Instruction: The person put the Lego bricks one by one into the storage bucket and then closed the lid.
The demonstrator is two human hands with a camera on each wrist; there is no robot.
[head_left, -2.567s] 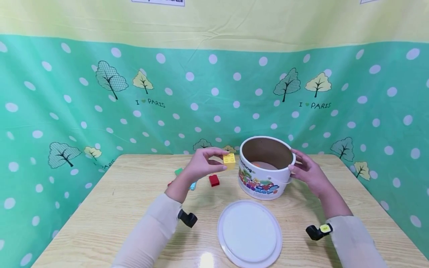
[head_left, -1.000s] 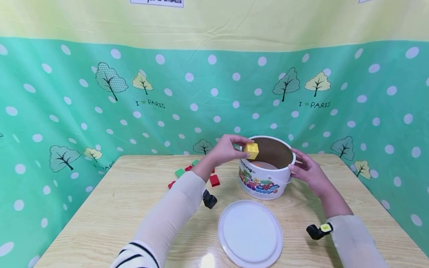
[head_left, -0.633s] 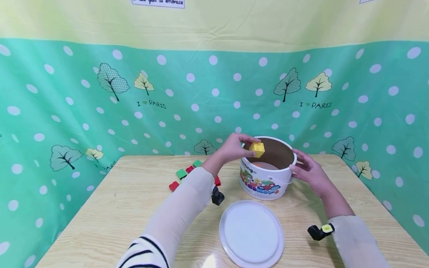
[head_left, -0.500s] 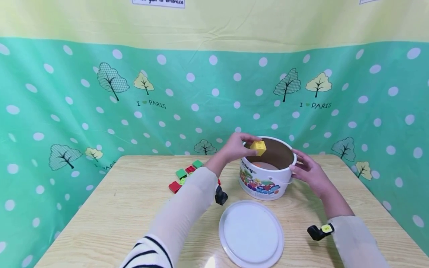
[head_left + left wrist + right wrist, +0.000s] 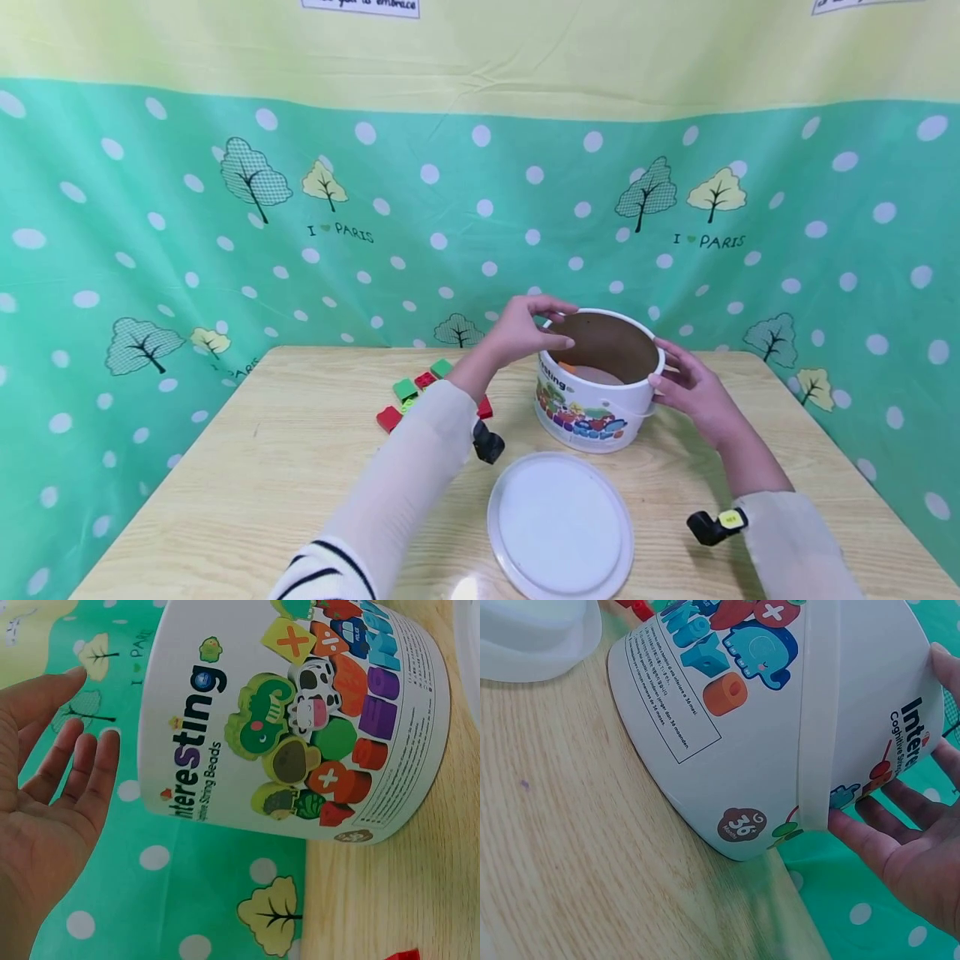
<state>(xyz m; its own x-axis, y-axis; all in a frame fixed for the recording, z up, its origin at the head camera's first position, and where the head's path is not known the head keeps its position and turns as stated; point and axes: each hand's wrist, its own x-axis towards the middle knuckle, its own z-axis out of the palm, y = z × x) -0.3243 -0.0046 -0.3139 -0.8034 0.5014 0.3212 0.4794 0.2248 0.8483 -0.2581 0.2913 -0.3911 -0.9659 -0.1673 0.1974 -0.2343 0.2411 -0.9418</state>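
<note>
While several red and green blocks [image 5: 411, 398] wait loose on the desk [image 5: 247, 492], the left hand [image 5: 525, 332] hovers empty, fingers relaxed, at the bucket [image 5: 596, 387] rim, the right hand [image 5: 693, 390] steadying its side, lid [image 5: 558, 525] off nearby.

I see a white bucket [image 5: 597, 393] with a brown inside and a band of bright cartoon prints: green, orange, red, purple and blue shapes, plus a black-and-white cow. Its lettering is dark blue with one red letter. The round lid [image 5: 560, 527] is plain white. The surface [image 5: 247, 483] is pale yellow wood grain. The loose blocks [image 5: 411, 398] are red and green. The backdrop [image 5: 187, 208] is teal with white dots and tree prints under a yellow strip. My sleeves [image 5: 408, 475] are cream, with black stripes higher up.
</note>
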